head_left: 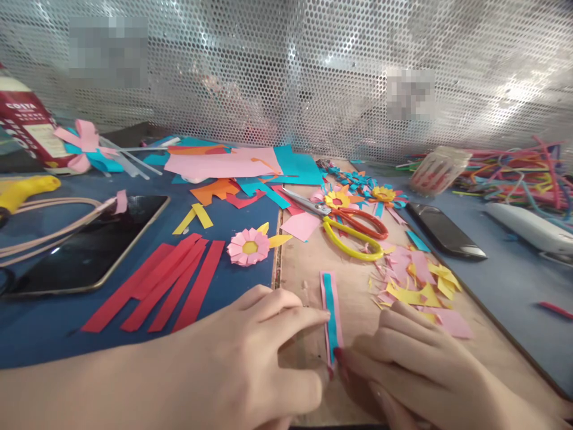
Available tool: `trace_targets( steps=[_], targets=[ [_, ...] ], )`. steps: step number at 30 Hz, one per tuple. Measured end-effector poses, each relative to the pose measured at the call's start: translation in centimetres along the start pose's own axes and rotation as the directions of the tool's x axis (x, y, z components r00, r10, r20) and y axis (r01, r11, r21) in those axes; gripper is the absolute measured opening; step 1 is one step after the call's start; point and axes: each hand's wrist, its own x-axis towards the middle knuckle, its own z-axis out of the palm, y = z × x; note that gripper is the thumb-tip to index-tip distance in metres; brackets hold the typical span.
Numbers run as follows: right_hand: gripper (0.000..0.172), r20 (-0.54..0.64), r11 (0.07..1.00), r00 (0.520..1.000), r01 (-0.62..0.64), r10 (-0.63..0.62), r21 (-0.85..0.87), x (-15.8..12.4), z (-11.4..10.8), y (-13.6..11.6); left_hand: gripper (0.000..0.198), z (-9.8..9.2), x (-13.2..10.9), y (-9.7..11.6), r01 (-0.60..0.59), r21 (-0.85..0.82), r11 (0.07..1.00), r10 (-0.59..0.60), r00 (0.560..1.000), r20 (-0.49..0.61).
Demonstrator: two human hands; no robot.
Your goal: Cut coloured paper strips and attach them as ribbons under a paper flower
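Note:
A narrow blue strip lies along a wider pink one, making a layered paper strip (330,307) that runs lengthwise on the wooden board. My left hand (268,352) rests its outstretched index fingertip on the strip's edge, its thumb apart below. From the other side, my right hand (416,358) has curled fingers with the fingertips at the strip's lower end. A small red bit shows there; what it is I cannot tell. Beyond the hands are a pink paper flower (249,246) with yellow leaves and scissors (333,221) with red and yellow handles.
Red paper strips (197,286) lie left, near a phone (89,245). Pink and yellow scraps (416,280) cover the board's right side, beside a second phone (445,230). Coloured sheets (224,162) lie before a perforated metal panel (286,77). A plastic cup (441,170) lies tilted.

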Motion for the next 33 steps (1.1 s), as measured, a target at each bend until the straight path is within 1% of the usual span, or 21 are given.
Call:
trace_targets(
  steps=[2, 5, 9, 11, 13, 16, 18, 21, 24, 28, 33],
  targets=[
    [0.024, -0.011, 1.000, 1.000, -0.009, 0.009, -0.018, 0.1, 0.1, -0.1, 0.020, -0.1, 0.0, -0.1, -0.010, -0.001, 1.000, 0.010, 1.000, 0.008],
    [0.022, -0.035, 0.998, 0.998, 0.057, -0.058, -0.028, 0.3, 0.5, 0.3, 0.019, 0.0, 0.1, -0.1, -0.015, -0.004, 1.000, 0.015, 1.000, 0.010],
    [0.023, -0.043, 0.996, 0.995, 0.086, -0.087, -0.019, 0.1, 0.8, 0.7, 0.018, 0.4, 0.0, 0.1, -0.005, -0.021, 1.000, 0.005, 0.999, -0.036],
    [0.025, -0.041, 0.998, 0.998, 0.053, -0.054, -0.019, 0.0, 0.7, 0.6, 0.019, 0.5, 0.0, 0.1, -0.005, -0.025, 1.000, 0.004, 0.999, -0.044],
    [0.027, -0.006, 1.000, 1.000, -0.016, 0.016, -0.004, 0.1, 0.4, 0.3, 0.019, 0.4, 0.1, 0.0, -0.002, -0.025, 1.000, 0.001, 0.999, -0.037],
    [0.027, 0.057, 0.999, 0.998, -0.012, 0.011, 0.031, 0.2, 0.1, 0.1, 0.017, -0.3, 0.3, -0.4, -0.005, -0.027, 1.000, 0.005, 1.000, -0.006],
    [0.027, 0.069, 0.999, 0.997, -0.021, 0.018, 0.047, 0.2, 0.1, 0.0, 0.018, -0.9, 0.6, -0.8, -0.029, -0.023, 0.999, 0.030, 0.999, 0.035],
    [0.028, 0.084, 0.994, 0.993, -0.089, 0.083, 0.067, 0.0, 0.1, -0.1, 0.020, -1.4, 0.9, -1.1, -0.064, -0.024, 0.998, 0.065, 0.997, 0.044],
    [0.027, 0.086, 0.994, 0.993, -0.086, 0.080, 0.070, 0.0, 0.0, -0.2, 0.021, -1.4, 1.1, -1.2, -0.079, -0.033, 0.996, 0.079, 0.997, 0.013],
    [0.026, 0.123, 0.994, 0.990, -0.084, 0.075, 0.067, 0.4, -0.4, -0.2, 0.019, -1.5, 1.4, -1.3, -0.094, -0.035, 0.995, 0.094, 0.995, 0.022],
    [0.025, 0.143, 0.992, 0.986, -0.095, 0.083, 0.080, 0.5, -0.7, -0.1, 0.029, -2.3, 1.6, -1.6, -0.134, -0.021, 0.991, 0.135, 0.990, 0.035]
  ],
)
